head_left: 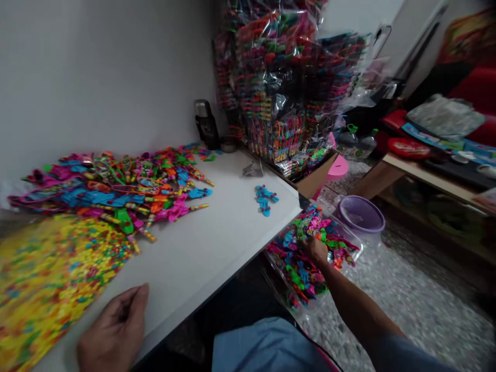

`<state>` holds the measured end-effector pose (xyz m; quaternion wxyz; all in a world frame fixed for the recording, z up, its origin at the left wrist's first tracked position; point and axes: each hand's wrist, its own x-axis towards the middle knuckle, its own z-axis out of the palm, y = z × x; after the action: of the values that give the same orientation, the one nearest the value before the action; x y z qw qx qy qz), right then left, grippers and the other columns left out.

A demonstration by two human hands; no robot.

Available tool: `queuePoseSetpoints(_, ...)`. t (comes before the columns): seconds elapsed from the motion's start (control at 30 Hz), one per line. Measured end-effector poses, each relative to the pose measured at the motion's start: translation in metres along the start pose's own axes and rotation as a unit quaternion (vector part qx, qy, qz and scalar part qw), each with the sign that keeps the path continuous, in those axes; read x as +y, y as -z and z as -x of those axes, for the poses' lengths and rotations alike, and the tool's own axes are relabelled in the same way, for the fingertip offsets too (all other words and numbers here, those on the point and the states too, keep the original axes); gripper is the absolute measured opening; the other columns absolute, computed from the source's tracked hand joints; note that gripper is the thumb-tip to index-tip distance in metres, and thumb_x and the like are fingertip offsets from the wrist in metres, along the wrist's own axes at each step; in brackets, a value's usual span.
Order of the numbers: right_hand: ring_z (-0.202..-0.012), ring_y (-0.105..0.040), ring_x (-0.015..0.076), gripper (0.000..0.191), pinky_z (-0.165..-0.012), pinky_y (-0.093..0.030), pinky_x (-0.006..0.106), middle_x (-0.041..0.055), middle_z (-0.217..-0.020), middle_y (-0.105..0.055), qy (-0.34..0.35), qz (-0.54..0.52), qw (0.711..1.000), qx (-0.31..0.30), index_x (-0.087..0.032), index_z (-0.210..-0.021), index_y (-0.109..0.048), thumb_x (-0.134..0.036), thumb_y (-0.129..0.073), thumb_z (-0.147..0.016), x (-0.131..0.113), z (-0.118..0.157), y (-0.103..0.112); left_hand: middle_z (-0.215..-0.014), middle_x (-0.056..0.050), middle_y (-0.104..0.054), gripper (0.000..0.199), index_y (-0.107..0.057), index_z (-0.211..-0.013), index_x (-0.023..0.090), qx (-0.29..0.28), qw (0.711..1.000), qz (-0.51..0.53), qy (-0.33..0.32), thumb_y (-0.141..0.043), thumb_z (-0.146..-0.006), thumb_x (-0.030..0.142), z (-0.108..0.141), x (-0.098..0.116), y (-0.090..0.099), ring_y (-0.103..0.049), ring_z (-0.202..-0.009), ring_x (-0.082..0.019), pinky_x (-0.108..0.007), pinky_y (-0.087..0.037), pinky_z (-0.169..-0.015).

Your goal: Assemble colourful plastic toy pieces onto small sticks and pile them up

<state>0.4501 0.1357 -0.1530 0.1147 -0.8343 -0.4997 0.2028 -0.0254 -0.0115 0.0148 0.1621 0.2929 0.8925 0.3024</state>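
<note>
My left hand (pixel 116 330) rests at the near edge of the white table (pixel 228 227), fingers loosely curled and thumb against the index finger, nothing seen between them. My right hand (pixel 316 250) reaches down into a clear plastic bin (pixel 358 254) full of small colourful plastic pieces (pixel 304 274); its fingertips are blurred among them, so any hold is hidden. On the table, a few blue plastic pieces (pixel 265 198) lie by the right edge. A long heap of bright clip-like pieces with yellow striped sticks (pixel 147 186) spreads along the wall.
Many small yellow bits (pixel 73 268) cover the table's left side. A black flask (pixel 207 126) stands at the back. Tall stacks of filled plastic bags (pixel 275 77) rise beyond the table, over a cardboard box (pixel 318 175). A purple bucket (pixel 361 214) and low wooden shelf (pixel 426 181) stand right.
</note>
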Motion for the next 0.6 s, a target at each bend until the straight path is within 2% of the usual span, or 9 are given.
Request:
queuePoseSetpoints(0.1, -0.085, -0.065, 0.0282, 0.053, -0.077, -0.045, 0.037, 0.0195, -0.096, -0.067, 0.045, -0.041, 0.997, 0.041, -0.008, -0.117, -0.061, -0.052, -0.042, -0.095, -0.018, 0.009, 0.023, -0.094, -0.004, -0.069, 0.054, -0.067, -0.095, 0.019, -0.011, 0.999, 0.031, 0.003, -0.057, -0.064, 0.062, 0.006, 0.01, 0.002, -0.064, -0.096, -0.027, -0.037, -0.046, -0.094)
queuePoseSetpoints(0.17, -0.083, -0.064, 0.0205, 0.053, -0.077, -0.045, 0.029, 0.0128, -0.099, -0.067, 0.119, -0.083, 0.987, 0.074, -0.013, -0.118, -0.06, -0.055, -0.034, -0.099, -0.04, 0.018, 0.051, -0.093, -0.004, -0.069, 0.054, -0.068, -0.093, 0.019, -0.014, 1.0, 0.023, 0.008, -0.057, -0.063, 0.063, 0.006, 0.013, 0.002, -0.063, -0.096, -0.028, -0.037, -0.046, -0.093)
queuePoseSetpoints(0.2, -0.082, -0.063, 0.0179, 0.053, -0.078, -0.045, 0.027, 0.0098, -0.098, -0.068, 0.166, -0.101, 0.976, 0.094, -0.016, -0.117, -0.06, -0.057, -0.033, -0.099, -0.054, 0.021, 0.067, -0.092, -0.004, -0.069, 0.053, -0.068, -0.093, 0.02, -0.017, 1.0, 0.016, 0.008, -0.057, -0.063, 0.063, 0.006, 0.015, 0.001, -0.063, -0.095, -0.028, -0.037, -0.046, -0.092)
queuePoseSetpoints(0.27, -0.079, -0.062, 0.0169, 0.051, -0.076, -0.043, 0.026, 0.0079, -0.094, -0.068, 0.292, -0.121, 0.938, 0.143, -0.016, -0.117, -0.06, -0.059, -0.039, -0.097, -0.091, 0.021, 0.096, -0.091, -0.003, -0.069, 0.051, -0.068, -0.092, 0.021, -0.027, 1.0, -0.001, 0.004, -0.058, -0.064, 0.062, 0.004, 0.018, 0.001, -0.063, -0.094, -0.027, -0.037, -0.046, -0.091)
queuePoseSetpoints(0.33, -0.081, -0.064, 0.0177, 0.05, -0.075, -0.042, 0.026, 0.0057, -0.091, -0.069, 0.369, -0.074, 0.917, 0.134, -0.02, -0.125, -0.058, -0.058, -0.046, -0.095, -0.13, 0.015, 0.117, -0.09, -0.003, -0.069, 0.05, -0.067, -0.093, 0.021, -0.032, 0.999, -0.005, -0.003, -0.059, -0.065, 0.062, 0.003, 0.018, 0.0, -0.064, -0.093, -0.027, -0.038, -0.046, -0.089)
queuePoseSetpoints(0.4, -0.089, -0.065, 0.0208, 0.048, -0.074, -0.042, 0.028, 0.0054, -0.097, -0.07, 0.397, 0.03, 0.913, 0.09, -0.024, -0.125, -0.058, -0.057, -0.052, -0.092, -0.163, 0.006, 0.126, -0.089, -0.004, -0.069, 0.052, -0.067, -0.092, 0.021, -0.029, 0.999, 0.015, -0.013, -0.059, -0.065, 0.064, 0.004, 0.013, 0.001, -0.064, -0.092, -0.027, -0.037, -0.046, -0.087)
queuePoseSetpoints(0.47, -0.093, -0.066, 0.0247, 0.042, -0.072, -0.041, 0.029, 0.0081, -0.1, -0.07, 0.387, 0.107, 0.913, 0.069, -0.022, -0.12, -0.061, -0.053, -0.055, -0.091, -0.185, -0.001, 0.123, -0.087, -0.004, -0.069, 0.054, -0.068, -0.092, 0.02, -0.012, 0.998, 0.054, -0.027, -0.059, -0.065, 0.066, 0.004, 0.003, 0.001, -0.064, -0.091, -0.027, -0.037, -0.047, -0.086)
queuePoseSetpoints(0.6, -0.088, -0.067, 0.0272, 0.031, -0.069, -0.039, 0.031, 0.0133, -0.097, -0.07, 0.36, 0.118, 0.92, 0.103, -0.014, -0.105, -0.063, -0.039, -0.046, -0.096, -0.194, -0.003, 0.114, -0.089, -0.004, -0.069, 0.055, -0.069, -0.094, 0.018, 0.016, 0.988, 0.129, -0.081, -0.063, -0.068, 0.066, 0.005, -0.019, 0.0, -0.064, -0.089, -0.025, -0.036, -0.049, -0.084)
